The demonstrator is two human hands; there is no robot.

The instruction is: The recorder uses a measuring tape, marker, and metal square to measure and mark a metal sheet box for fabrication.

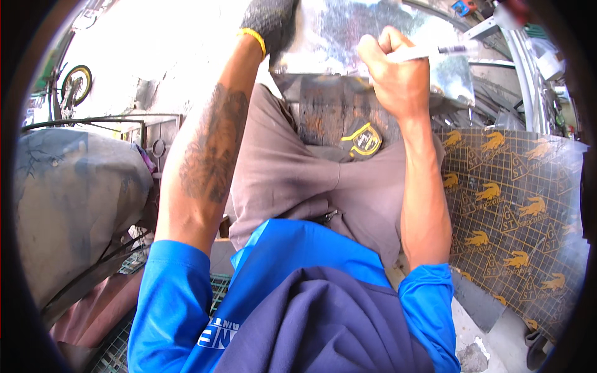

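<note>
My left hand (271, 23), in a dark grey knit glove with a yellow cuff, is at the top edge of the view by the left side of a shiny metal sheet (339, 31). Its fingers run out of sight, so their pose cannot be told. My bare right hand (401, 81) is closed around a white marker pen (413, 53) over the right part of the sheet. Under the sheet's near edge is a dark, worn wooden board (329, 112). A black and yellow tape measure (364, 139) lies on it between my legs.
To the right spreads a dark sheet with a yellow grid and crocodile prints (497, 211). A grey cloth-covered bulk (84, 193) stands to the left, beside a thin metal frame. Metal bars (516, 56) rise at the far right, and a wheel (76, 86) shows at the far left.
</note>
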